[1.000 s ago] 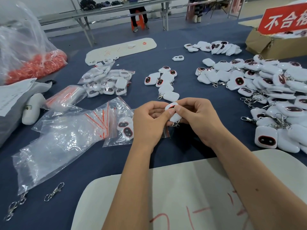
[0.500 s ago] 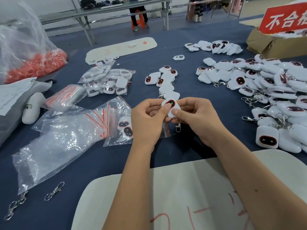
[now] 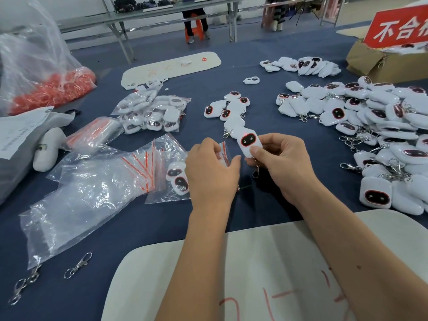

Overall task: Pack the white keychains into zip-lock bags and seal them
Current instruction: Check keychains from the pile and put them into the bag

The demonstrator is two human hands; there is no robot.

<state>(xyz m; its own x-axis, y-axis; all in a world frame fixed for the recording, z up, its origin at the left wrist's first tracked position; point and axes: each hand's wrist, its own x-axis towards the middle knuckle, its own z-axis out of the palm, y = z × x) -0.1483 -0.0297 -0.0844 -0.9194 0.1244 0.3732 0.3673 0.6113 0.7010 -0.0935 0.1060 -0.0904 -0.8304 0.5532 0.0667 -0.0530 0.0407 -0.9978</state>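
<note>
White plastic keychain (image 3: pixel 247 142) sits pinched in the right hand (image 3: pixel 281 163) at frame centre, thumb on its lower end, fingers curled behind. Its long axis runs up the frame, tilted slightly left, dark face upward, metal clasp (image 3: pixel 256 170) dangling below. Just left, the left hand (image 3: pixel 212 174) pinches the mouth of a zip-lock bag (image 3: pixel 171 181) lying on the blue counter (image 3: pixel 139 218); two keychains lie inside. Sealed bags (image 3: pixel 151 113) of keychains lie at upper left, a loose pile (image 3: pixel 379 126) at right.
</note>
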